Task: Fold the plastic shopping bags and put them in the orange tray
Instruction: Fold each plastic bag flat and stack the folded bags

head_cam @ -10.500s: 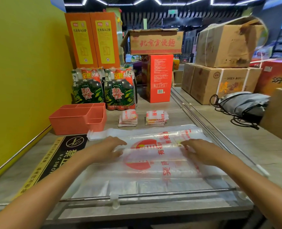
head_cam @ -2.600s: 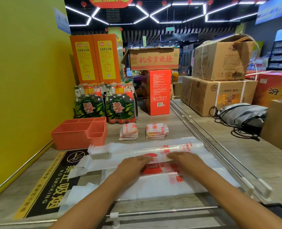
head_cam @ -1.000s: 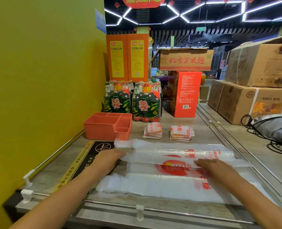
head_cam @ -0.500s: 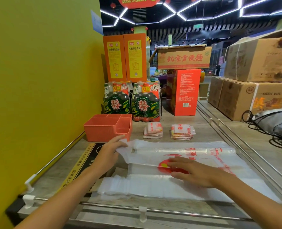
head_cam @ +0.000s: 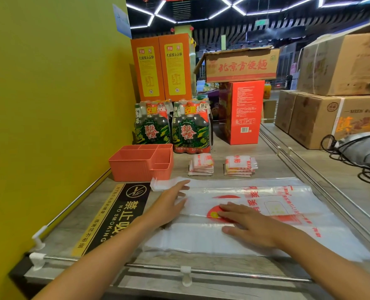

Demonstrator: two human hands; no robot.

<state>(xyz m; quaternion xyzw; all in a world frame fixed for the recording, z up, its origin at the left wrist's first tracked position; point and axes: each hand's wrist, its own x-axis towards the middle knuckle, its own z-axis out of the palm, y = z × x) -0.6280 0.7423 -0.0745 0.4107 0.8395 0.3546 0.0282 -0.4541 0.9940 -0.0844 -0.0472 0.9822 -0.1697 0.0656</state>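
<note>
Pressing the plastic bag (head_cam: 255, 213) flat: left hand (head_cam: 171, 204), right hand (head_cam: 248, 221).

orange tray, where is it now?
Head view, left of centre: the orange tray sits by the yellow wall, before the bottle packs, left of two folded-bag stacks.

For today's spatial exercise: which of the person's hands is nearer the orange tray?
Left. The left hand lies on the bag's left end, just in front of the tray. The right hand presses the bag's middle, farther right and nearer the person.
</note>
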